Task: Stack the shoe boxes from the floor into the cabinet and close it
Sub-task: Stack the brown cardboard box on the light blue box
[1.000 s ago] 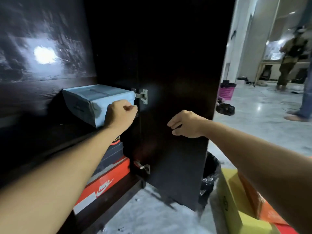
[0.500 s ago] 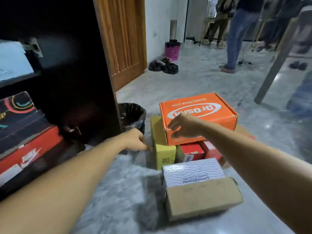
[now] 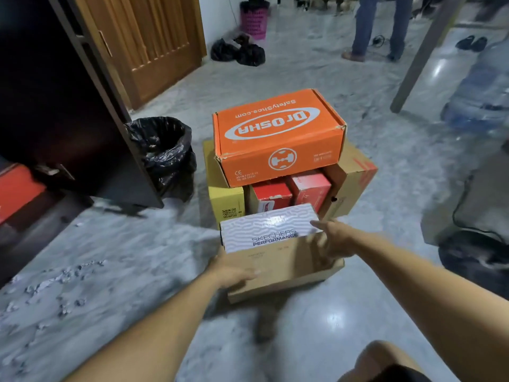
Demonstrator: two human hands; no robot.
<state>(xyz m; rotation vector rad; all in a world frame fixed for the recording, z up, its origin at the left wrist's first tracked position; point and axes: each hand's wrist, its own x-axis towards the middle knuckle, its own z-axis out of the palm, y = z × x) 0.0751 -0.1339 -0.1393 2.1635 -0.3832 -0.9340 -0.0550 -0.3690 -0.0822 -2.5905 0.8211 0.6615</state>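
Brown cardboard under both hands: nearest shoe box (image 3: 278, 268) on the floor (image 3: 115, 260), left hand (image 3: 234, 268) flat on its near-left edge with fingers together, right hand (image 3: 334, 239) at its right side with fingers spread. Behind, touching: one orange box (image 3: 278, 136) atop one yellow box (image 3: 224, 199), two red boxes (image 3: 292, 193), one brown box (image 3: 355, 177). Left: open cabinet door (image 3: 68, 106), bin (image 3: 168, 155) beside it, bare floor between.
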